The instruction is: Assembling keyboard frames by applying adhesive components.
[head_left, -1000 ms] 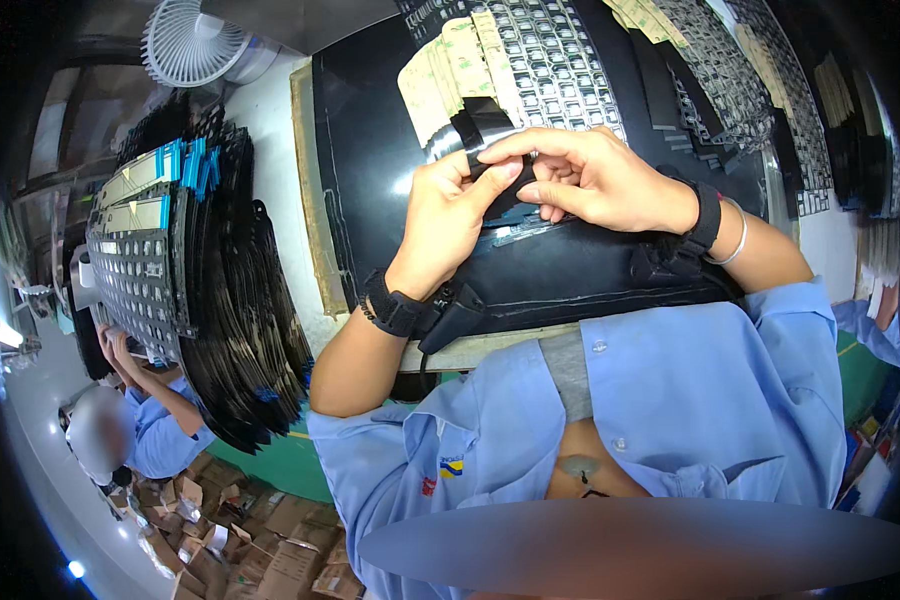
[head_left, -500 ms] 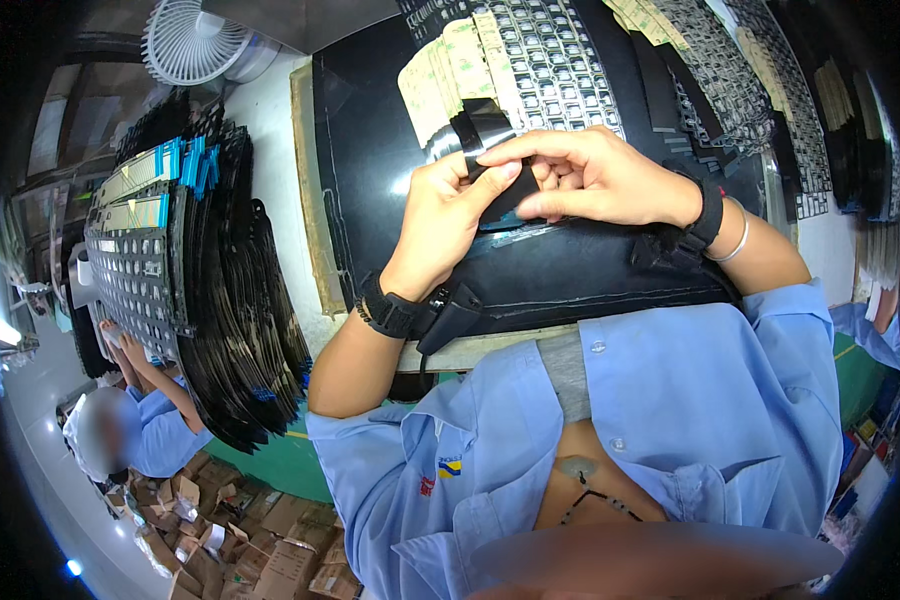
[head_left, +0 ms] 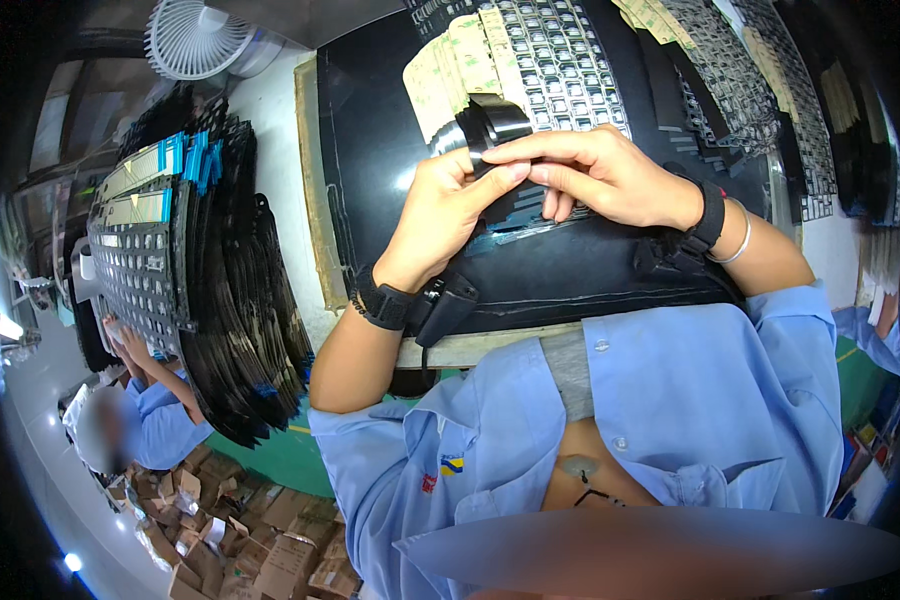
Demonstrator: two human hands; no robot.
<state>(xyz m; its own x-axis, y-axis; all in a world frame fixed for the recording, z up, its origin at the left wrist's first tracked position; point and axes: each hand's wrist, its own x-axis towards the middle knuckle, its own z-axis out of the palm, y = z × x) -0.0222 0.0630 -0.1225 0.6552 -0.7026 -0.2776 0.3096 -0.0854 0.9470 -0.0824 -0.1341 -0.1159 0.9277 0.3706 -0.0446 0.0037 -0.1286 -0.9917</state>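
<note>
My left hand (head_left: 442,205) is closed on a glossy black film strip (head_left: 505,122), with its thumb pressed against the strip. The strip bends into a curl above the fingers. From the right, my right hand (head_left: 615,180) reaches across. Its index finger lies along the strip and its thumb tip meets my left thumb, so this hand is closed on the strip too. The fingers hide part of the strip. Just beyond the hands lie cream-backed sheets (head_left: 460,65) beside black sheets with rows of square openings (head_left: 570,80). Small dark strips (head_left: 525,212) show below the fingers.
A black mat (head_left: 370,130) covers the worktable. More perforated sheets (head_left: 725,90) lie at the right. To the left hangs a thick stack of black perforated panels (head_left: 135,270). A white fan (head_left: 195,40) stands at the far left. Another person (head_left: 160,410) works beyond, near cardboard boxes (head_left: 280,565).
My right thumb has moved up to my left thumb, and the other right fingers now hang lower. The curled strip shows more fully above the hands.
</note>
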